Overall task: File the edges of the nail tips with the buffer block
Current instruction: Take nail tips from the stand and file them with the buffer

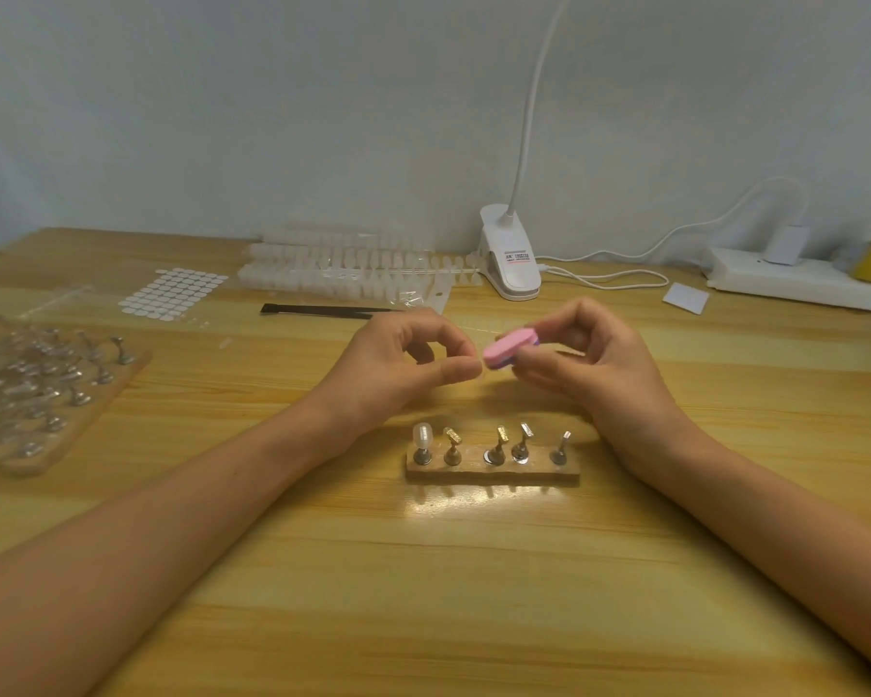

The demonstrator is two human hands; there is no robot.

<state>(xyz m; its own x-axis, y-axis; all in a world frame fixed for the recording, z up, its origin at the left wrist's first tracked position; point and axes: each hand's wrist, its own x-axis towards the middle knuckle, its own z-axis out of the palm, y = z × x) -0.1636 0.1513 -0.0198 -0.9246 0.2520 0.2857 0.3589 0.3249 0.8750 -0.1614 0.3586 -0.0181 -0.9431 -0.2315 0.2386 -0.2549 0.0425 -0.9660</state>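
from here i see the pink buffer block (508, 350) held above the table (423, 570). its long axis runs from lower left up to the right, with the free end pointing at the left hand (398, 367). the right hand (594, 367) has its fingers curled round the other end. the left thumb and forefinger close together right at the block's tip, and i cannot tell whether they hold anything.

A white clip lamp (511, 261) stands near a power strip (795, 283) on the wooden table (423, 570).
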